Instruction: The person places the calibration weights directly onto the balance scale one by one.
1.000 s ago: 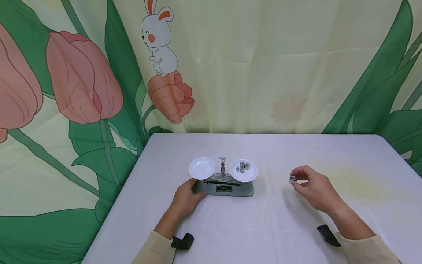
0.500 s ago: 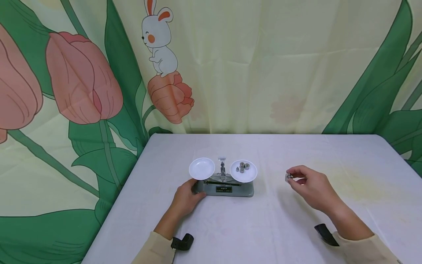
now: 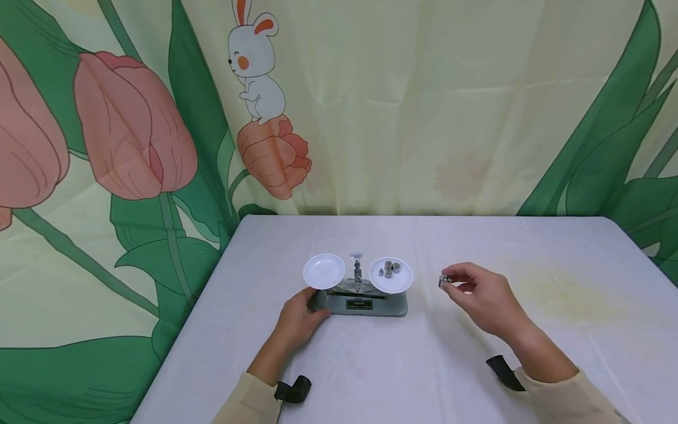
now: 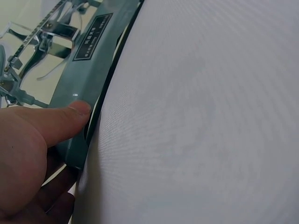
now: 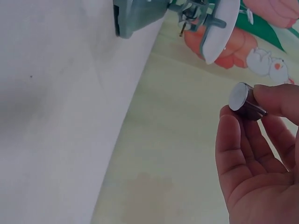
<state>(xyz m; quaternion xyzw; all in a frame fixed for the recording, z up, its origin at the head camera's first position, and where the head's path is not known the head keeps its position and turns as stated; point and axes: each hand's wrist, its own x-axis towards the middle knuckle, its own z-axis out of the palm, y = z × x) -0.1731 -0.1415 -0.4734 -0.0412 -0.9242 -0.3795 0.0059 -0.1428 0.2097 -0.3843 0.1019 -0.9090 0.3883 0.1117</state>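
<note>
A grey-green balance scale (image 3: 381, 306) stands on the table with two white pans. My left hand (image 3: 298, 318) grips the left end of its base; in the left wrist view the thumb (image 4: 70, 119) lies on the front and the other fingers are partly hidden behind. The left pan (image 3: 324, 272) holds nothing. Several small metal weights (image 3: 389, 268) stand on the right pan (image 3: 394, 287). To the right of that pan, above the table, my right hand (image 3: 489, 299) pinches a shiny cylindrical weight (image 5: 245, 100) between thumb and fingers.
A white cloth (image 3: 424, 365) covers the table. Behind its far edge hangs a curtain (image 3: 424, 118) printed with tulips and a rabbit. A black wrist camera (image 3: 293, 389) sits at the left cuff, and another black wrist camera (image 3: 505, 373) at the right.
My right hand has moved left with the weight, closer to the right pan. My left hand and the balance scale stay where they were.
</note>
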